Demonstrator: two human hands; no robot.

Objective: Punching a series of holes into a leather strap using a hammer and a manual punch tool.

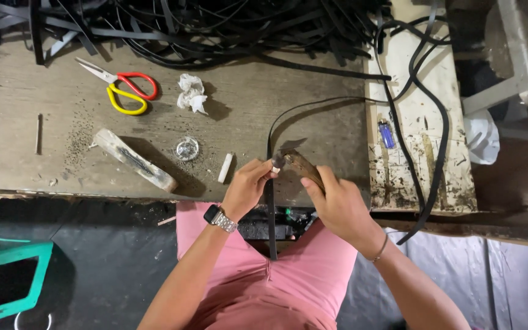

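Note:
A long black strap (271, 214) hangs over the bench's front edge and down between my knees. My left hand (247, 186), with a watch on the wrist, pinches the strap at the bench edge next to a small white piece. My right hand (337, 205) grips the brown wooden handle of a tool (304, 166), whose dark head rests against the strap near my left fingertips.
On the worn wooden bench (32, 122) lie red-and-yellow scissors (126, 91), crumpled white paper (191, 93), a wooden block (134, 161), a small round metal cap (187, 148), a white stick (225, 167). Tangled black straps (215, 24) fill the back. A blue lighter (386, 134) sits right; a green stool (7, 281) lower left.

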